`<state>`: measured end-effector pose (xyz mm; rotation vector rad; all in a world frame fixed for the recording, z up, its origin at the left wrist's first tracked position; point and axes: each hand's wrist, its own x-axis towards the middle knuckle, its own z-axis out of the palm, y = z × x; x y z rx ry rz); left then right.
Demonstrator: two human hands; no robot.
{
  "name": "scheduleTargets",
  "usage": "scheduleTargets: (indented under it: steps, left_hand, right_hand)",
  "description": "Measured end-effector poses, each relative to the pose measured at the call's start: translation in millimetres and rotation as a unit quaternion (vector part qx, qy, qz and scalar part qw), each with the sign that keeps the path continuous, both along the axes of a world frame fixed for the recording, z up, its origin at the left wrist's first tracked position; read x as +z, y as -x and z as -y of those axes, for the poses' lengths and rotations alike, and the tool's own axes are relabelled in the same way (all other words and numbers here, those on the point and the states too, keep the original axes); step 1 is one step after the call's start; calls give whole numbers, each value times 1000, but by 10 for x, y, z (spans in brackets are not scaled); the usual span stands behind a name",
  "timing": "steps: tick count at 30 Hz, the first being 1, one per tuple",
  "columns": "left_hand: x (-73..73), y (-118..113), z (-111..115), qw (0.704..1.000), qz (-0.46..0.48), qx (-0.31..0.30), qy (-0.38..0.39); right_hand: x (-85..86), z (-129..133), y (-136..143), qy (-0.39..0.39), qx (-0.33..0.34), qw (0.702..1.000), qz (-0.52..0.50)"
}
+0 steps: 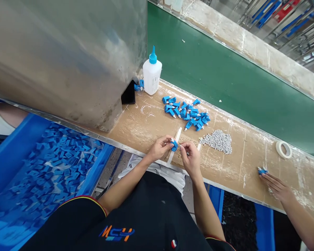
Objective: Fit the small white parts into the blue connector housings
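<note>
My left hand (161, 148) pinches a small blue plastic part (174, 145) with a whitish end, held above the bench. Close to its right side, the fingertips of my right hand (191, 157) are pressed together; what they hold, if anything, is too small to make out. Beyond both hands lies a loose pile of similar blue parts (191, 112), many with white tips. To the right of that pile is a heap of small grey-white pieces (219, 141). Pale tape strips (172, 155) run across the bench under my hands.
A white squeeze bottle (152, 75) with a blue nozzle stands by a metal box (68, 62). Farther right are a tape roll (283, 149) and a co-worker's hand (277, 188) at another blue part. A green belt (225, 76) runs behind; a blue bin (15, 139) of parts sits left.
</note>
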<state>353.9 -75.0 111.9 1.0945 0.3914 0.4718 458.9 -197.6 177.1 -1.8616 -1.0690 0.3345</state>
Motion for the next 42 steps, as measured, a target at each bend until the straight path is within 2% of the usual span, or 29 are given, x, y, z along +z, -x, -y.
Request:
scheduleTargets:
  steps: [5, 17, 28, 36, 42]
  left_hand:
    - [-3, -5, 5, 1000, 0, 11, -7]
    - [2, 15, 17, 999, -26, 8, -26]
    - [-15, -5, 41, 996, -37, 34, -71]
    - [17, -6, 58, 996, -31, 35, -70]
    - [30, 0, 51, 996, -41, 33, -67]
  right_hand:
    - [-110, -126, 63, -17, -10, 999, -26]
    - [-131, -144, 67, 6, -10, 1000, -2]
    - [-36, -114, -53, 57, 50, 996, 49]
    - [-83, -102, 27, 57, 7, 995, 78]
    - [-101, -96, 38, 55, 1, 996, 66]
